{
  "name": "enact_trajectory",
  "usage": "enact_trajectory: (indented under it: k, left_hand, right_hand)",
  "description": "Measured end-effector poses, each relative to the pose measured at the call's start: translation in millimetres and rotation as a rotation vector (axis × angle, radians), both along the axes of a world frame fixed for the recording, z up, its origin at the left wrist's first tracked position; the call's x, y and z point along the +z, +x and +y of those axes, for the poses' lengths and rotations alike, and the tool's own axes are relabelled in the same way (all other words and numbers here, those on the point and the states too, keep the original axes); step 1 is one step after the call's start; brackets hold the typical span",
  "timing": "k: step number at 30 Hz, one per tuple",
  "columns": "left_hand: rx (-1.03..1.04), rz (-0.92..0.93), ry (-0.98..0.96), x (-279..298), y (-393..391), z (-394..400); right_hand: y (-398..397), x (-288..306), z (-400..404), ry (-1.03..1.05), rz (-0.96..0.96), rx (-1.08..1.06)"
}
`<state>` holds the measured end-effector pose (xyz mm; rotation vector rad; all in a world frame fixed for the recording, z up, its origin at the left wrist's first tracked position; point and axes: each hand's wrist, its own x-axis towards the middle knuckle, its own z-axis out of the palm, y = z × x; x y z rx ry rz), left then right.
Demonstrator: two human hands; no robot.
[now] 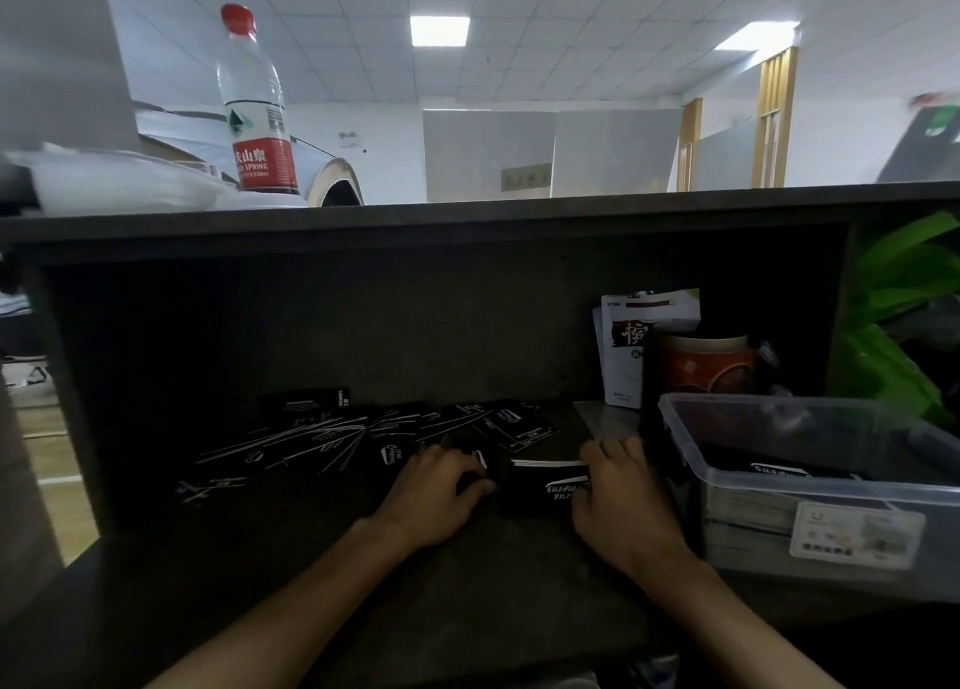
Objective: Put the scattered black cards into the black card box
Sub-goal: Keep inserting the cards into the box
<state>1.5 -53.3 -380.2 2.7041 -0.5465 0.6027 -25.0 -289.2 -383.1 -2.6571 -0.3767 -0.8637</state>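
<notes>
Black card box [540, 491], white script lettering, gripped by right hand [618, 501]; left hand [441, 491] pinches its end.

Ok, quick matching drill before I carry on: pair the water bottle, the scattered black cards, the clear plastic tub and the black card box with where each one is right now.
Things:
1. water bottle
2. scattered black cards
3. clear plastic tub
4. black card box

Places:
A. between the left hand and the right hand
B. at the right edge of the lower desk
C. up on the top ledge, far left
D. spread over the desk, left of the hands

Pairs: 1-C, 2-D, 3-B, 4-A
</notes>
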Motion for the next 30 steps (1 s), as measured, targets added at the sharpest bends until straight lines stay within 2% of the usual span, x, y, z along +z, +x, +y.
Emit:
enact_trajectory:
  k: [2,4,7,9,13,17,22,24,26,28,30]
  left_hand:
    - [0.013,0.074,-0.104,12,4,0]
    - [0.090,0.188,-0.045,32,16,1]
    - [0.121,0.568,0.032,58,31,-1]
    - [0.111,0.715,0.141,67,39,-7]
    - [0.118,0.782,0.341,78,55,-20]
    - [0.143,0.835,0.418,86,70,-29]
    - [0.217,0.741,0.443,86,77,-27]
    - [0.219,0.629,0.275,81,80,-18]
    - [0.195,0.449,-0.104,83,80,-8]
    - [0.235,0.187,-0.484,91,72,1]
    - [0.237,0.048,-0.732,93,56,3]
  right_hand:
    - [-1,0,1,0.003,-0.014,0.027]
    - [-1,1,2,0.007,-0.018,0.055]
    - [-1,2,2,0.006,-0.016,0.068]
    - [-1,2,2,0.011,-0.015,0.078]
    - [1,0,2,0.026,-0.015,0.101]
    - [2,0,2,0.036,-0.018,0.113]
    - [2,0,2,0.037,-0.012,0.125]
    - [2,1,2,0.035,-0.013,0.121]
    - [2,0,2,0.036,-0.019,0.114]
    - [1,1,2,0.032,-0.021,0.098]
    - [0,2,3,0.031,-0.009,0.080]
